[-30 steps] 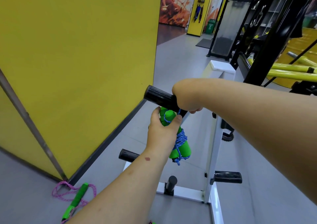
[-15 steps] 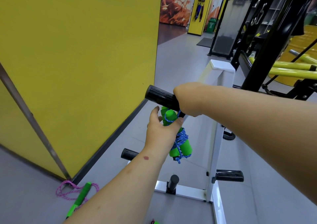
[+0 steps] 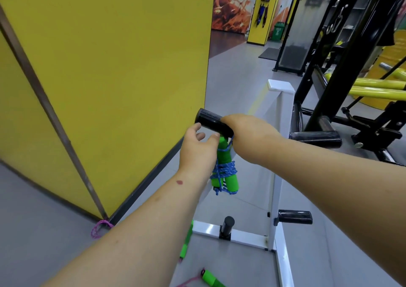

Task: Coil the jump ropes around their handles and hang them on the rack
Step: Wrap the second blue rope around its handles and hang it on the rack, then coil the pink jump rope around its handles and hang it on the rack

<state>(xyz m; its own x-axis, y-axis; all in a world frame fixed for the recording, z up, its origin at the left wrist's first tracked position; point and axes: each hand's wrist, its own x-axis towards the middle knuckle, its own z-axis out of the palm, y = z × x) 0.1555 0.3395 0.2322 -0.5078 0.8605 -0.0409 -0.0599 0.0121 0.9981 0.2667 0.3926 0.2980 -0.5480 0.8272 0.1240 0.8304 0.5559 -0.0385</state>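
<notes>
While green-handled jump rope (image 3: 226, 168) hangs under black rack peg (image 3: 212, 122), left hand (image 3: 197, 152) loosely released beside handles; right hand (image 3: 248, 137) pinches blue cord at peg.

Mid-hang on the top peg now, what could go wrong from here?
1. The blue rope loop sits near the black peg's base under the right hand; if it isn't properly over, the green handles may drop once the left hand leaves.
2. The coil may loosen.
3. The pink rope on the floor is a trip hazard.
</notes>
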